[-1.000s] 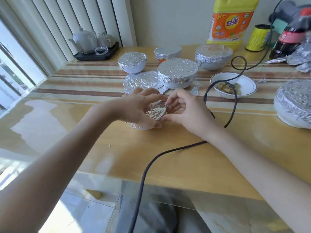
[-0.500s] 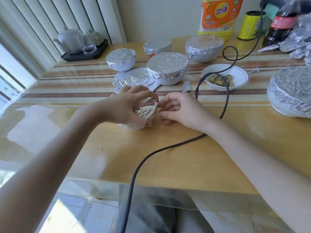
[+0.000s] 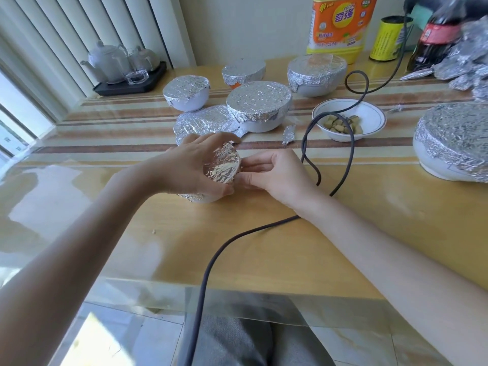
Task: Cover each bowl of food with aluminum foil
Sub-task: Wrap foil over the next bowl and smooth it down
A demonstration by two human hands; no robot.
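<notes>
One uncovered bowl (image 3: pixel 369 112) of food pieces (image 3: pixel 340 124) among foil-covered bowls (image 3: pixel 258 101)

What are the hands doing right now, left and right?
Left hand: grips the small foil-covered bowl, tilted.
Right hand: fingers pinch the foil at the bowl's rim.

Domestic setting, most likely a home dining area. Evidence: a glass-topped wooden table (image 3: pixel 264 249) with a striped runner, set beside a window with vertical blinds (image 3: pixel 79 35). At the far left corner stands a tea set (image 3: pixel 118 62) on a dark tray. Along the far edge: a dish-soap bottle (image 3: pixel 340 25), a cola bottle (image 3: pixel 435 40), foil-covered bowls (image 3: pixel 258 101). Tiled floor (image 3: pixel 118 339) below.
</notes>
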